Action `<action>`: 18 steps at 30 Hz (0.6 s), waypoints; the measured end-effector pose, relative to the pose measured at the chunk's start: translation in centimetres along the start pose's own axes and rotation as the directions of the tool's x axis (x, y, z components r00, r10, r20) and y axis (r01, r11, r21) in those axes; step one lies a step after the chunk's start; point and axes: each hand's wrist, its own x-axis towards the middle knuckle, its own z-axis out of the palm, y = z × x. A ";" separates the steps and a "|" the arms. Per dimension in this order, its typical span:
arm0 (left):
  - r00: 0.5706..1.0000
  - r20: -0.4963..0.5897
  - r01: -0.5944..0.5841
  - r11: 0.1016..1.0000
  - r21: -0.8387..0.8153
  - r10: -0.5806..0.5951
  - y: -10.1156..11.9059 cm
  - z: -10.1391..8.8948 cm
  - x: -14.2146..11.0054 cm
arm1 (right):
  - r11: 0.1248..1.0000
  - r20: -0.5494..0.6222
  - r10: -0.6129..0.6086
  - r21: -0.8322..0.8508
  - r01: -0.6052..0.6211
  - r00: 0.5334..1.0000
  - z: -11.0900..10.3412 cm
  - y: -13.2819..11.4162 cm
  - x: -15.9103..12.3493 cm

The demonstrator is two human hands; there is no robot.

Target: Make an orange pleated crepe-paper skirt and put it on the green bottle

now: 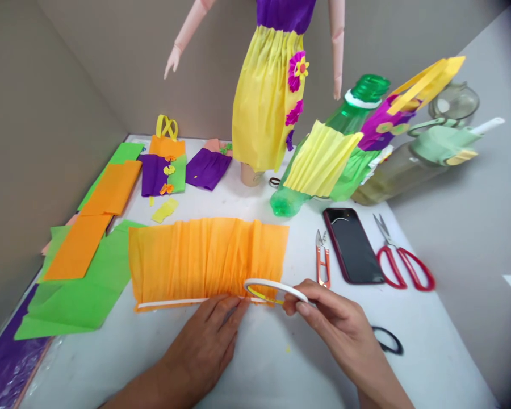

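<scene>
Right, from where I'm watching, the pleated orange crepe paper (208, 261) lies flat on the white table (255, 375), its long axis running left to right across my view and its pleats running away from the hands toward the far side. A white tape strip (170, 304) follows its near edge. My left hand (204, 346) rests just in front of that edge, with the fingers (221, 312) pressed together, lying flat and reaching up and to the right onto the strip. My right hand (336, 318) sits at the right end of the same edge, its thumb and fingers pinching a roll of white tape (276, 286), which stands tilted with a yellow band visible inside the ring.

Beyond the orange paper's right end lie red-handled thread snips (322, 258), a black phone (352, 245) and red-handled scissors (402, 267). A black loop (387, 339) sits just right of my right hand. Left of the paper are green crepe sheets (76, 289) and orange crepe strips (111, 187). Behind it stands a doll in a yellow skirt (264, 102), beside a green plastic bottle (357, 108).
</scene>
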 end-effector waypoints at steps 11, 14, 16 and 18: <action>0.999 0.037 0.008 0.999 -0.033 -0.007 0.0 -0.6 0.6 | 0.999 -0.003 0.007 -0.033 -0.007 1.000 -0.9 0.6 -0.5; 0.997 0.068 0.021 0.999 -0.031 -0.019 0.1 -0.8 0.8 | 0.999 -0.016 0.001 -0.053 -0.002 1.000 -1.2 0.7 -0.7; 0.997 0.076 0.019 0.999 -0.026 -0.017 0.0 -0.9 1.1 | 0.997 -0.031 0.001 -0.075 -0.003 1.000 -1.4 0.8 -0.9; 0.997 0.074 0.009 1.000 -0.023 -0.007 0.0 -1.0 1.4 | 0.995 -0.053 -0.003 -0.104 -0.003 0.999 -1.7 0.8 -1.1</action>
